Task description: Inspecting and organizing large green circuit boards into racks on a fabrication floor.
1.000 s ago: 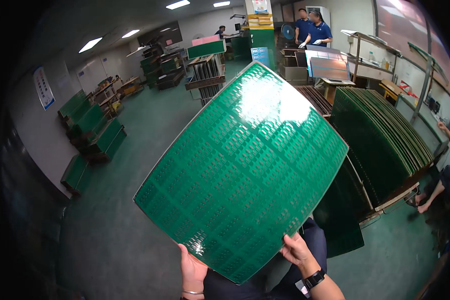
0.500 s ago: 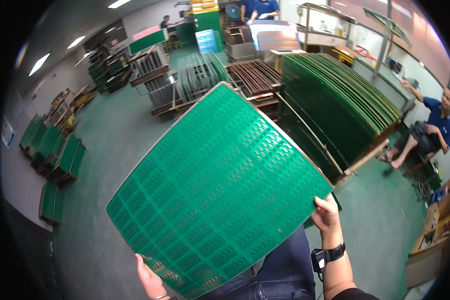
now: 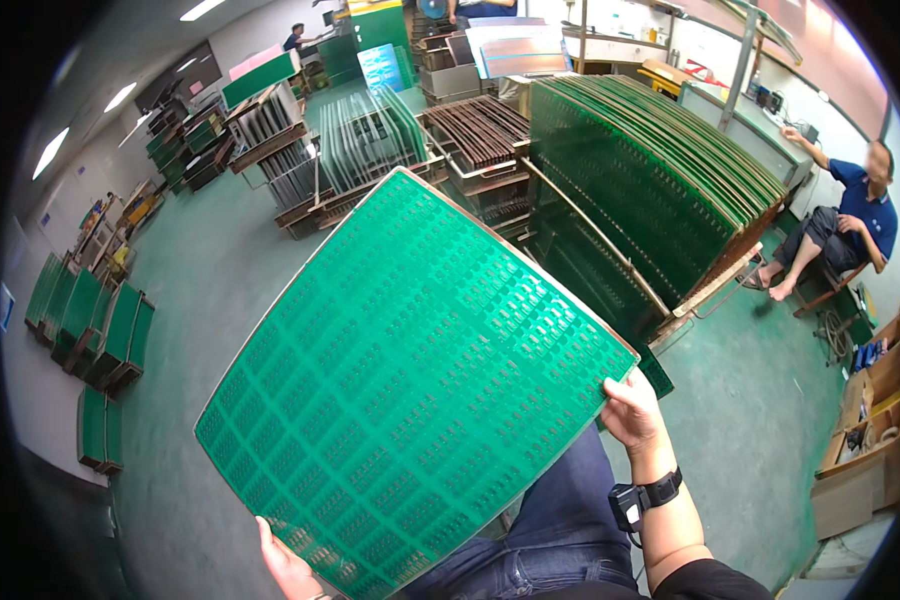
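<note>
A large green circuit board panel, printed with a repeating grid of small pads, is held tilted in front of my body. My right hand grips its right corner, thumb on the face and the other fingers behind the edge. At the lower left edge my left hand clasps it, with the thumb showing and the other fingers mostly hidden. Beyond the panel's far edge a rack of upright green panels stands close by. Light glints off the upper right part of the held panel.
Racks of grey panels and brown-edged panels stand ahead. Stacks of green boards line the left wall. A seated person is at the right, above a wooden box. Green floor lies between.
My view has turned slightly right, so the racks shift left and up in the picture. The panel stays in both hands, little changed in tilt.
</note>
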A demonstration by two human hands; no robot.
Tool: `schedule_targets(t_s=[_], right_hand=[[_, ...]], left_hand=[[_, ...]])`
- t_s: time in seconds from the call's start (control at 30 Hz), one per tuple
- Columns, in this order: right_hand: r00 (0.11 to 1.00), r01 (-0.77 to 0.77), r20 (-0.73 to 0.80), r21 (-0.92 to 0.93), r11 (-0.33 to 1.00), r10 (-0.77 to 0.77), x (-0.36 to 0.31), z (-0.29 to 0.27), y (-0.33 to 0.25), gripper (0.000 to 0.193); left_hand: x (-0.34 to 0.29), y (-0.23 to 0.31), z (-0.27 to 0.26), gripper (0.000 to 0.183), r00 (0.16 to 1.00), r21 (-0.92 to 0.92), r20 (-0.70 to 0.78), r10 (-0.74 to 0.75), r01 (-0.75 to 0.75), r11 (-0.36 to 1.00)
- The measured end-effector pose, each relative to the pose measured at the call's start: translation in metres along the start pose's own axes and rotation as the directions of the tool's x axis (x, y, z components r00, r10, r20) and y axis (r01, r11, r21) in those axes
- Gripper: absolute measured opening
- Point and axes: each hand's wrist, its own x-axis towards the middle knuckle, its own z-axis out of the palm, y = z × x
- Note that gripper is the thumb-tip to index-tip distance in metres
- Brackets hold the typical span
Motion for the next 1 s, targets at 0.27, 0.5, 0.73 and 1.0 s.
schedule_targets(t_s=[0.27, 0.5, 0.73, 1.0], right_hand=[[0.964, -0.256, -0.078, -0.532, 0.807, 0.255, 0.033, -0.020, -0.040, 0.055], [0.965, 0.235, 0.224, -0.511, 0.827, -0.136, 0.078, -0.008, -0.035, 0.028], [0.952, 0.287, 0.202, -0.334, 0.898, -0.230, 0.088, -0.060, -0.001, 0.035], [0.970, -0.235, 0.052, -0.069, 0.970, 0.239, 0.051, -0.004, -0.001, 0.044]], left_hand=[[0.000, 0.039, 0.006, 0.036, 0.945, 0.098, 0.036, 0.326, -0.328, 0.940], [0.002, 0.057, 0.020, 0.031, 0.846, -0.133, 0.166, 0.506, -0.489, 0.862], [0.027, 0.071, 0.051, 0.025, 0.966, -0.169, 0.151, 0.210, -0.184, 0.968], [0.047, 0.045, 0.045, 0.043, 0.721, -0.426, 0.691, -0.044, 0.456, 0.782]])
